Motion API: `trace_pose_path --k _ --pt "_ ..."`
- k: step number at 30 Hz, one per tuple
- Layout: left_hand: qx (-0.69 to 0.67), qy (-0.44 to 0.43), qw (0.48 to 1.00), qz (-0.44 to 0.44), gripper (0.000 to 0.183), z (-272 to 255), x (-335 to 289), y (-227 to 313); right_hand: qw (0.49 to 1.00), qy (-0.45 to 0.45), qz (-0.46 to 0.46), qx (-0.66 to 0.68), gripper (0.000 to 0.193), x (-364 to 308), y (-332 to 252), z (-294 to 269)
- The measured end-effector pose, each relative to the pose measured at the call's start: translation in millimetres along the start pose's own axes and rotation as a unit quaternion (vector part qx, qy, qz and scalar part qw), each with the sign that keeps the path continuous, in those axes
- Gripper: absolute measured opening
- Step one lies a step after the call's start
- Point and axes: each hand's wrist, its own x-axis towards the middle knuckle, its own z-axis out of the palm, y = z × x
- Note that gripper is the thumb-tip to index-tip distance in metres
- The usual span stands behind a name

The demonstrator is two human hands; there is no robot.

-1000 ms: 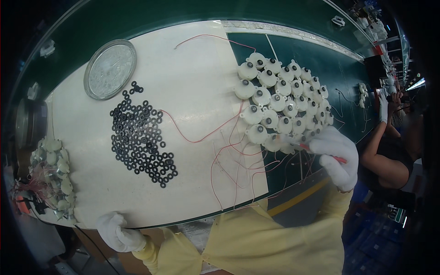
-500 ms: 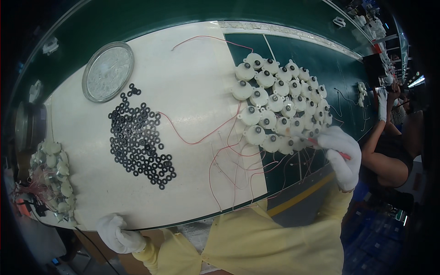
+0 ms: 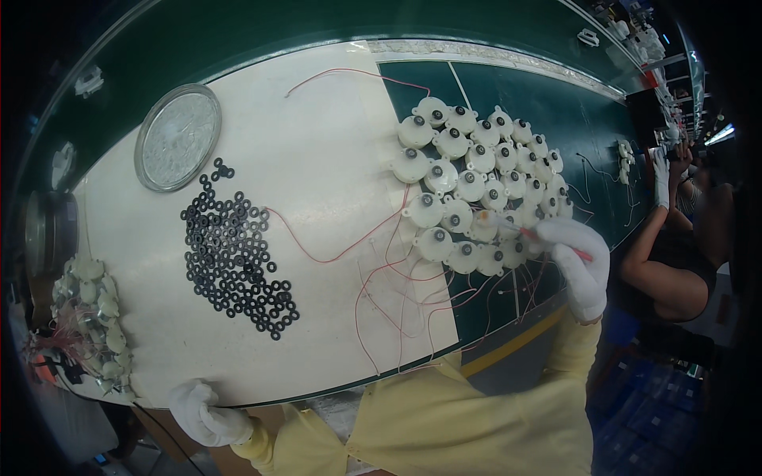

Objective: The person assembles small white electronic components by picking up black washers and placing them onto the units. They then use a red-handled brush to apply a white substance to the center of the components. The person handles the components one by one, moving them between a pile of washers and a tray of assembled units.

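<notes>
My right hand (image 3: 575, 262), in a white glove, grips a slim red-handled brush (image 3: 548, 241). Its pale tip lies over one of the round white motors near the front of a tight cluster (image 3: 426, 210). Most motors there carry a black ring on top, and thin red and white wires (image 3: 397, 309) trail from them toward the table's front edge. Also gloved in white, my left hand (image 3: 208, 414) rests at that edge with its fingers curled and nothing visible in them. Many loose black rings (image 3: 230, 254) lie spread between the two hands, farther back.
A round clear-looking dish (image 3: 178, 139) stands behind the rings. More white motors with bundled wires (image 3: 91, 317) are heaped at the far left, by a dark cable. At right, a co-worker's gloved arm (image 3: 663, 178) is near a few small motors (image 3: 625, 163).
My right hand has moved slightly left, bringing the brush tip over a neighbouring motor. The whole view has shifted a little; my left hand stays at the edge.
</notes>
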Motion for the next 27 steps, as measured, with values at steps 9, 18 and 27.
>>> trace_pose_path --k 9,18,27 --pt "0.013 -0.014 1.000 -0.023 0.021 -1 3 6 1.000 0.013 -0.002 0.000 0.030 -8 7 -3" --pt "-0.009 -0.008 0.999 -0.033 0.022 -2 -1 3 0.999 0.037 -0.020 0.011 0.029 -12 2 -4" --pt "-0.009 -0.007 0.999 -0.035 0.021 -1 0 4 0.999 -0.006 -0.012 -0.030 0.027 -9 1 -6"
